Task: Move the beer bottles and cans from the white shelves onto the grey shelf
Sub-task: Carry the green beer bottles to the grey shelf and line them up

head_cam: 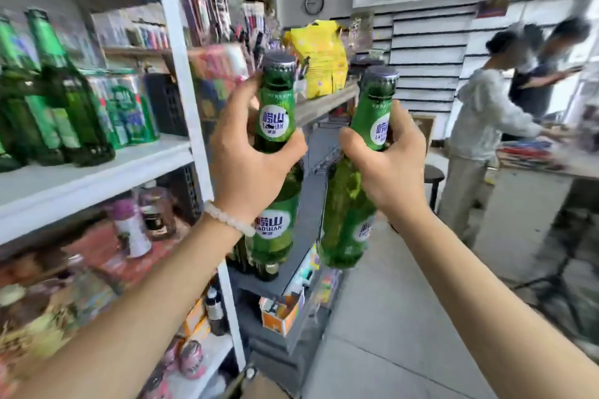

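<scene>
Two bottles up: left hand [249, 152] wraps one bottle [275, 152], right hand [385, 168] another [353, 191], neck-held, I'd say for carrying to the grey shelf [311, 204].

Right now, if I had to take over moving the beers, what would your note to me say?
Left hand grips one green bottle by the neck; right hand grips another. Both are in the air in front of the grey shelf, where some dark bottles already stand. Left to do: set these two down, then fetch the bottles and cans still on the white shelf.
</scene>
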